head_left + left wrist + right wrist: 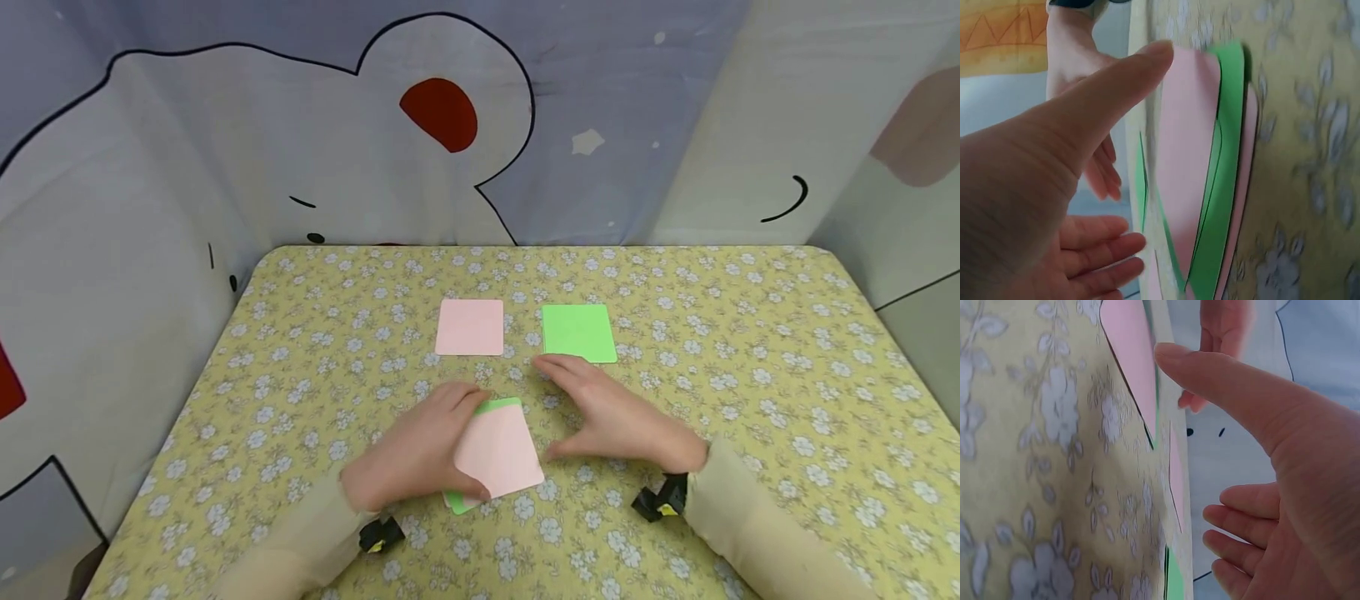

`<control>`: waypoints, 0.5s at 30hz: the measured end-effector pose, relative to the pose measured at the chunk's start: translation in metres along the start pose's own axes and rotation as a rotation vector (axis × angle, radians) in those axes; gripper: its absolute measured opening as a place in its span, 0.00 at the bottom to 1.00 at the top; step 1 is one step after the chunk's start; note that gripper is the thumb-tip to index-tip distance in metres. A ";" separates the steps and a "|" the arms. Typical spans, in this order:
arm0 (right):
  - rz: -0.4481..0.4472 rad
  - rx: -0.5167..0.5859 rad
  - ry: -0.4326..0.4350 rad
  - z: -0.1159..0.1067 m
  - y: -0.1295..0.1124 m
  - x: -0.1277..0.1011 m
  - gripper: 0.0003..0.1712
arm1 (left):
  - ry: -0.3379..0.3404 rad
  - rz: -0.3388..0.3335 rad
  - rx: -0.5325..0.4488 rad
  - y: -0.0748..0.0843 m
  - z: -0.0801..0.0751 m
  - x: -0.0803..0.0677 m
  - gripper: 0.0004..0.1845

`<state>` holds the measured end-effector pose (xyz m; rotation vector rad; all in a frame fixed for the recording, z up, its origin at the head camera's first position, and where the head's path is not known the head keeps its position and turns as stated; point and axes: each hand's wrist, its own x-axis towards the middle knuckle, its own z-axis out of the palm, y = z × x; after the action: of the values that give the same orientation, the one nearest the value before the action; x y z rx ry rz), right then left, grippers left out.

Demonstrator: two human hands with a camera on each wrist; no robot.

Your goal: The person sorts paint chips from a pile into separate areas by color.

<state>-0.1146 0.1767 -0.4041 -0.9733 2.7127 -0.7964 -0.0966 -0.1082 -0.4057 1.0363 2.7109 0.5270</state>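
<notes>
Square cards lie in a loose stack (501, 450) on the flowered cloth, pink on top with green edges showing beneath. In the left wrist view, pink and green layers of the stack (1230, 156) fan slightly apart. My left hand (420, 450) arches over the stack's left side, its thumb extended over the near corner and its fingers spread from it. To the right of the stack my right hand (611, 417) hovers with thumb and fingers apart, holding nothing. Its fingertips come close to the near edge of a green card (578, 331).
A pink card (470, 327) lies farther back, left of the green one. Yellow flowered cloth covers the table (735, 333). A printed curtain (300, 142) hangs behind it and along both sides. Each wrist wears a small black camera (660, 498).
</notes>
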 end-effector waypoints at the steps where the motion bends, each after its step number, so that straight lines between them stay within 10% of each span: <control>1: -0.007 0.001 -0.004 0.001 -0.001 0.000 0.68 | -0.003 0.004 0.001 0.001 0.001 -0.002 0.66; 15: -0.047 -0.011 -0.088 0.019 -0.019 0.000 0.65 | -0.006 0.020 -0.051 -0.003 0.008 -0.006 0.61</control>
<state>-0.0985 0.1563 -0.4097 -1.0517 2.6317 -0.7299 -0.0912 -0.1123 -0.4139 1.0514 2.6705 0.5922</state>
